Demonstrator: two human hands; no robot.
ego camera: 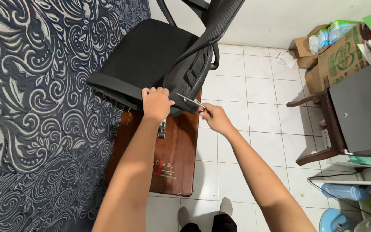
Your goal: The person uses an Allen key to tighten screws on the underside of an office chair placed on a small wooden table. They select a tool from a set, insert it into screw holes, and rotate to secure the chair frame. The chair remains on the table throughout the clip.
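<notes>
A black mesh office chair seat with its backrest (151,56) lies tipped on a brown wooden board (177,154) on the floor. My left hand (155,103) grips the front edge of the chair part where seat and back meet. My right hand (213,118) holds a thin metal tool (190,101), its tip set against the black backrest bracket. A small metal piece (162,129) sits on the board just under my left hand. A red-handled set of small keys (163,168) lies lower on the board.
A dark blue patterned rug or bedspread (35,107) fills the left side. White floor tiles (258,111) run right. A dark wooden table (357,111), cardboard boxes (336,56) and a blue bottle (344,191) stand at the right. My feet (202,212) show at the bottom.
</notes>
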